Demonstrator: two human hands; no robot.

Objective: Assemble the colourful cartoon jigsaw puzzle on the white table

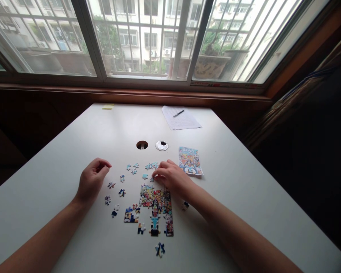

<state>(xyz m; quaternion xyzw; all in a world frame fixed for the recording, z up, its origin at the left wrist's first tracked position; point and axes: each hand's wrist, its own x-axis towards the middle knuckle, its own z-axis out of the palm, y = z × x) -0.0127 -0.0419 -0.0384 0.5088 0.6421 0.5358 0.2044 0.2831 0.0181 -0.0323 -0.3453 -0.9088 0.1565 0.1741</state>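
Note:
Curled above the table's left part, my left hand (91, 179) has its thumb and fingertips pressed together; whether anything is pinched there I cannot make out. My right hand (172, 176) reaches across, fingertips down on a small jigsaw piece (152, 179) just above the joined part of the puzzle (156, 198). That part is a colourful, unevenly edged block with a strip down its right side. Light-blue loose pieces (134, 171) lie between the hands, beside a single blue piece (144, 176). Darker loose pieces (122, 193) are scattered nearer my left forearm.
A printed picture card (190, 161) lies right of my right hand. Farther back are a round cable hole (142, 145), its metal cover (161, 145), and paper sheets (180, 120) with a pen (179, 113). Yellow sticky notes (108, 106) sit at the table's far edge.

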